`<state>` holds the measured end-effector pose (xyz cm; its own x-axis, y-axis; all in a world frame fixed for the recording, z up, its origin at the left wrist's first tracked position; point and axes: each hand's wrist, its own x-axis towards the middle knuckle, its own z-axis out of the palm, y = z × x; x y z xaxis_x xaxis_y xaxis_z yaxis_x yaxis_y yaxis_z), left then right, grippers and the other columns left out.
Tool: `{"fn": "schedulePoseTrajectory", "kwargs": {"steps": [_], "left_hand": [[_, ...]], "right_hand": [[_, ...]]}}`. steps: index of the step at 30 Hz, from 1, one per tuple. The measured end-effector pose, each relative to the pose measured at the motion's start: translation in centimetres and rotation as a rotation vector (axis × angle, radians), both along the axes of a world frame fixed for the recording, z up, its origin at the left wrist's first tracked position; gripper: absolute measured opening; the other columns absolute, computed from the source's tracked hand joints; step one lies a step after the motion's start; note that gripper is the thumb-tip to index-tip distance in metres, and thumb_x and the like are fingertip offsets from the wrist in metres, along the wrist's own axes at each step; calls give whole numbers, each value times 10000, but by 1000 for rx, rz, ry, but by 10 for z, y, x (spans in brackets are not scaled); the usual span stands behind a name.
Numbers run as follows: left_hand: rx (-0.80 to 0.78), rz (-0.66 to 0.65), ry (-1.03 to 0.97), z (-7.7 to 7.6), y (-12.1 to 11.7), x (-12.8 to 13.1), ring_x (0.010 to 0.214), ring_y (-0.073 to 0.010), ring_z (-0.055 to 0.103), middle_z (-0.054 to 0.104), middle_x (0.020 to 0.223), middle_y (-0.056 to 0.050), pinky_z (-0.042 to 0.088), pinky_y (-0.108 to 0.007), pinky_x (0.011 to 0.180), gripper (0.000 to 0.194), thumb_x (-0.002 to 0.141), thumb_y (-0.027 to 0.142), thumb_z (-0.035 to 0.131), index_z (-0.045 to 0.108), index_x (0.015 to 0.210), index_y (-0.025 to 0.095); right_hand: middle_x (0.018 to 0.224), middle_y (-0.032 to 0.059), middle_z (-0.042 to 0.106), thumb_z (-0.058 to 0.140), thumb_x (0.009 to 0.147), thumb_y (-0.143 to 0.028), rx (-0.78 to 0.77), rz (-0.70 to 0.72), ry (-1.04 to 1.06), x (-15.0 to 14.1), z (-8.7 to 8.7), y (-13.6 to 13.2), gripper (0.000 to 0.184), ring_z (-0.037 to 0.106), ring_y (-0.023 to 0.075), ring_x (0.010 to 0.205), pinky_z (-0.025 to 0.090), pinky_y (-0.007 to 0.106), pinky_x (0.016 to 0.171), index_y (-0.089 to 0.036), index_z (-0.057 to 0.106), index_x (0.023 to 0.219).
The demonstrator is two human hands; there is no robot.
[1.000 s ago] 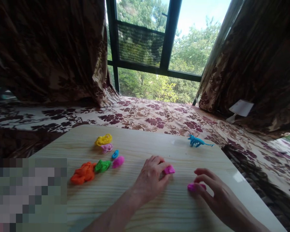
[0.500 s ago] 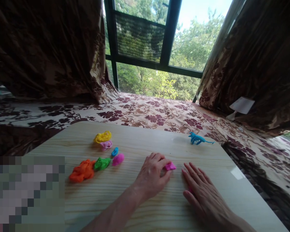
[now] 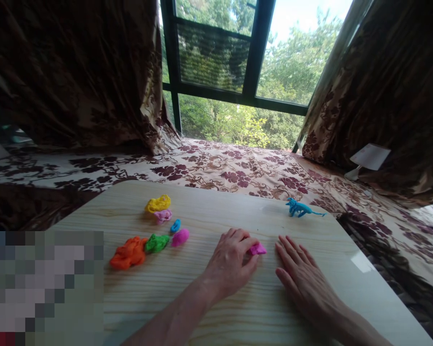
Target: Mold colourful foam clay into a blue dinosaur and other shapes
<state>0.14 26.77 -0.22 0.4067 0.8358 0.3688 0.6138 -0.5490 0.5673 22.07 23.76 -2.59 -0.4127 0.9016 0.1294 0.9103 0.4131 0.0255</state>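
Note:
My left hand (image 3: 232,262) is closed, with thumb and fingers around a piece of bright pink modelling clay (image 3: 258,249) whose pointed end sticks out to the right. To the right of it my right hand (image 3: 299,274) lies flat, palm down on the table (image 3: 238,319), fingers stretched forward. Whatever may be under that palm is hidden. Farther left lie more lumps of clay: a pink one (image 3: 181,237), a green one (image 3: 157,243) and a large orange one (image 3: 129,253).
Behind those sit a small blue clay ring (image 3: 175,225), a pale pink lump (image 3: 162,216) and a yellow lump (image 3: 158,203). A blue clay animal figure (image 3: 300,208) with a long tail stands at the far right edge. A white lamp (image 3: 370,156) stands beyond the table.
The view has shifted slightly, moving everything a little to the right. My right hand has slid a bit forward, and the pink bit seen beside its thumb is now out of sight.

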Motion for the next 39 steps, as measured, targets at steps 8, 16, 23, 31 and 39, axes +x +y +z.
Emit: {"fn": "schedulePoseTrajectory", "kwargs": {"steps": [8, 16, 23, 31, 39], "left_hand": [[-11, 16, 15, -2, 0, -1, 955, -203, 453, 542, 976, -17, 362, -356, 876, 239, 746, 223, 586, 577, 983, 253], [-1, 20, 32, -2, -1, -1, 951, -190, 455, 542, 970, -5, 363, -344, 871, 204, 772, 219, 557, 569, 972, 260], [3, 16, 36, -2, -1, -1, 958, -192, 454, 543, 974, -4, 361, -344, 872, 219, 762, 201, 562, 566, 974, 258], [-1, 17, 41, -3, 1, 1, 953, -199, 459, 543, 982, -14, 365, -352, 863, 204, 775, 229, 556, 568, 977, 257], [3, 17, 43, -4, 1, 1, 954, -198, 462, 546, 976, -11, 364, -353, 867, 195, 769, 218, 560, 571, 959, 257]], "right_hand": [[1467, 38, 199, 284, 924, -377, -33, 34, -56, 5, -2, 1, 501, 169, 239, 1348, 267, 491, 1046, -219, 250, 1399], [1467, 68, 211, 254, 929, -356, 13, -76, -22, -1, -4, 30, 493, 172, 226, 1348, 257, 476, 1049, -180, 280, 1389], [1444, 87, 269, 381, 884, -371, 136, 211, -63, 4, -7, -36, 653, 229, 249, 1332, 354, 445, 982, -171, 90, 1432], [1466, 51, 222, 266, 926, -385, 7, -52, -5, -2, -3, 26, 511, 169, 222, 1350, 241, 468, 1053, -190, 250, 1398], [1465, 76, 219, 318, 913, -373, 97, 29, -75, -4, -1, -4, 539, 146, 225, 1355, 211, 459, 1059, -151, 244, 1399]]}}
